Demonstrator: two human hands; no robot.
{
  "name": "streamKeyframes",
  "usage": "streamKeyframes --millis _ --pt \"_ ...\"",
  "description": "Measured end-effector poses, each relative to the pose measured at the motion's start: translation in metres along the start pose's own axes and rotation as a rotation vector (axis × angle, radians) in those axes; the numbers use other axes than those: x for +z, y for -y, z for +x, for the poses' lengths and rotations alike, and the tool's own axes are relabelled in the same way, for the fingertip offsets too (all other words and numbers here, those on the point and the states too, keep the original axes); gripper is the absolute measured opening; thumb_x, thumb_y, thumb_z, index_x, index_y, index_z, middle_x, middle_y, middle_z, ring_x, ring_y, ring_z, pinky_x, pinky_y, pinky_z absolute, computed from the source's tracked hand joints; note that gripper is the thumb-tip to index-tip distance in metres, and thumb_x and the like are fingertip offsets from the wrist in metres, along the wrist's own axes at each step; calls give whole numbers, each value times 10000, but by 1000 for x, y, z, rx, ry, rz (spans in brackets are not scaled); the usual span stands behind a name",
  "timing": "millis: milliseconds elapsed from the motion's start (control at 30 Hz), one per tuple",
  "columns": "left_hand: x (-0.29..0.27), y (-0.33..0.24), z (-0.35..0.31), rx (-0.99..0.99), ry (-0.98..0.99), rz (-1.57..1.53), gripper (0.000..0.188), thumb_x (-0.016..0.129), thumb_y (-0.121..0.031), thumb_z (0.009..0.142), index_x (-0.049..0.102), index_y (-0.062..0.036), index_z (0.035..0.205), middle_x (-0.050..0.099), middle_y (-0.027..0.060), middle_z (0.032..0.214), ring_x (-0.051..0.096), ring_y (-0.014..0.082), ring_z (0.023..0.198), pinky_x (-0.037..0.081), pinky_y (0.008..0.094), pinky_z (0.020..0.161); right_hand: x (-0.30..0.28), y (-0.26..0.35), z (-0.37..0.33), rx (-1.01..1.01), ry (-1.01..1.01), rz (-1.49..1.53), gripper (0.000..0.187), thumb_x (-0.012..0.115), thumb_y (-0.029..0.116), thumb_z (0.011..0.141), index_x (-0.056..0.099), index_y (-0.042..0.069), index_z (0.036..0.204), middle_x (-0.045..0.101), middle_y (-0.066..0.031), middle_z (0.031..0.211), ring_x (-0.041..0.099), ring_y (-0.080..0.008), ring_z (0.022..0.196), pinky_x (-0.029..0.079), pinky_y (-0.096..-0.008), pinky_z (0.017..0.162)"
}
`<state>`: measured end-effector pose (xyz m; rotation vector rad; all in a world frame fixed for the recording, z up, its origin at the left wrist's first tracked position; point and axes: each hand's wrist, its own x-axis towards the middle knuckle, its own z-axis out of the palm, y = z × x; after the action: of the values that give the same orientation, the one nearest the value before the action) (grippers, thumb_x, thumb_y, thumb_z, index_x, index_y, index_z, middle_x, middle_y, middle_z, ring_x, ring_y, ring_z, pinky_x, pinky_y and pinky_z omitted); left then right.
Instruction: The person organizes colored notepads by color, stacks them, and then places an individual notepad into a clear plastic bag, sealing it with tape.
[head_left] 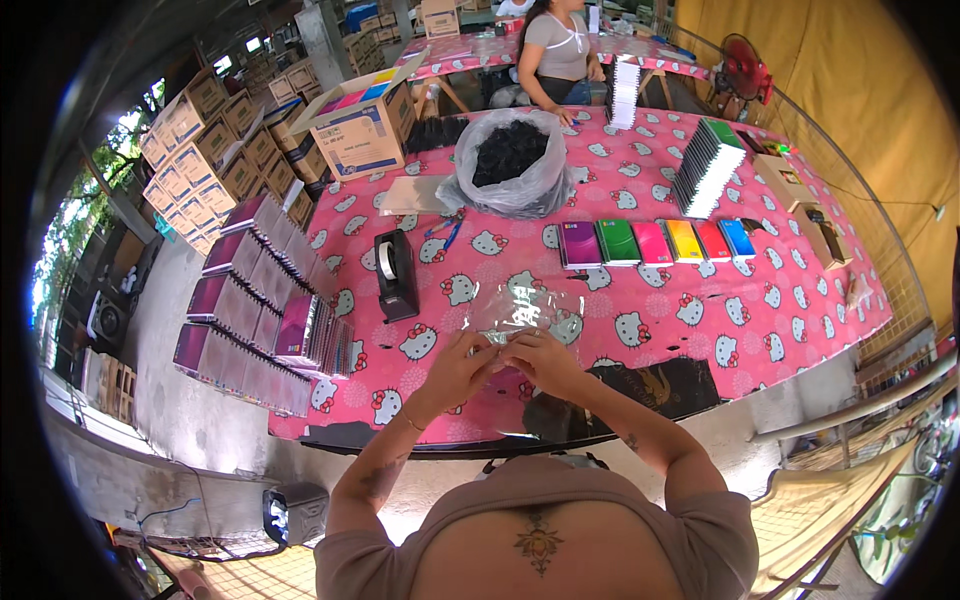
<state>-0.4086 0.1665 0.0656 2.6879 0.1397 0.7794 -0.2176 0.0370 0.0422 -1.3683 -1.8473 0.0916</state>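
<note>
The clear plastic (525, 303) lies on the desk (670, 285) directly in front of the person, at 12 o'clock from the hands, leaning slightly to 1 o'clock. The left hand (460, 370) and the right hand (547, 362) are together, with their fingertips closed on its near edge. Both hands touch it, so neither is clearly nearer; however, the right hand is closer to its middle, and the left hand is at its left side. It seems somewhat wider than deep, with the long axis from 9 to 3 o'clock, but I am not certain of this.

From the hands, the tape dispenser (397, 275) stands at 10 o'clock, and the row of small notebooks (655, 243) lies at 2 o'clock.

The fingers hide the pinched edge, and the shine and the printed cloth make the outline difficult to follow. I cannot tell where its opening is, or whether it has one. The upper edge cuts off the person across the desk.
</note>
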Motion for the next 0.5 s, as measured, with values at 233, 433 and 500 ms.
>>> streamKeyframes --millis 233,433,500 --pt "8 11 28 -209 -1 -27 173 718 -140 813 717 -90 979 662 90 746 637 312 730 510 426 668 16 10 1 316 -109 27 325 685 95 860 512 60 1133 645 -157 1014 646 -382 904 518 -422 787" --pt "20 5 42 -271 117 248 207 700 -238 800 688 -83 936 661 137 794 641 347 760 514 437 673 -3 4 20 380 -206 25 490 782 106 795 516 47 1202 611 -128 1103 635 -293 971 525 -393 809" --pt "24 13 45 -180 23 272 212 716 -223 809 680 -86 967 670 120 834 649 310 750 518 418 673 0 -21 15 564 -130 466 527 812 98 781 519 31 1214 597 -84 1060 610 -219 987 517 -358 848"
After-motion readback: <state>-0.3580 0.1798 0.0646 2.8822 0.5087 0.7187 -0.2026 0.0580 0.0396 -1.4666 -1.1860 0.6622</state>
